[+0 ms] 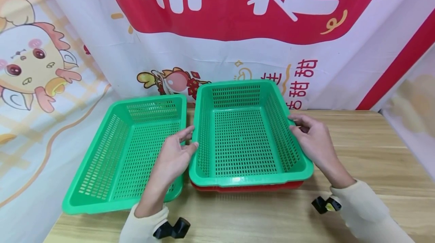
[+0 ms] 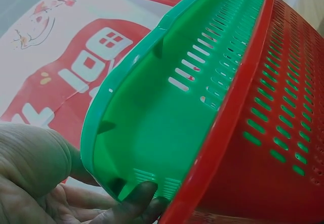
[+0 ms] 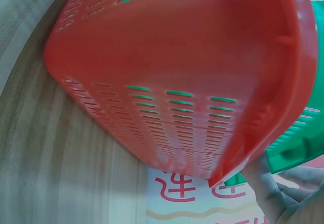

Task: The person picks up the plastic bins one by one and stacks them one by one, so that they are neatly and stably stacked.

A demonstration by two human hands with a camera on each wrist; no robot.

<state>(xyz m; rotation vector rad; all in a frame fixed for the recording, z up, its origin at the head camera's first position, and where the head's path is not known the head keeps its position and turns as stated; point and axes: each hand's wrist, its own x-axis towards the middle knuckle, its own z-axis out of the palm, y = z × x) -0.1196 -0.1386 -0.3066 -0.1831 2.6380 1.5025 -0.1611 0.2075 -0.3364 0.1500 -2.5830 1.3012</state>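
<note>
A green slotted plastic basket [image 1: 244,180] sits nested in a red basket [image 1: 248,188], its rim raised above the red one. On its left side my left hand [image 1: 171,158] grips the green rim, and the left wrist view has fingertips [image 2: 139,196] under that rim, beside the red edge. My right hand [image 1: 314,141] holds the opposite rim between thumb and fingers. Green shows through the slots of the red wall [image 3: 202,47] in the right wrist view. The inside of the upper basket holds nothing.
Another green basket [image 1: 98,208] stands close on the left, partly behind my left forearm. All stand on a wooden table [image 1: 360,141]. A printed cloth [image 1: 217,58] hangs behind the table, and a patterned cloth [image 1: 78,152] borders the left side.
</note>
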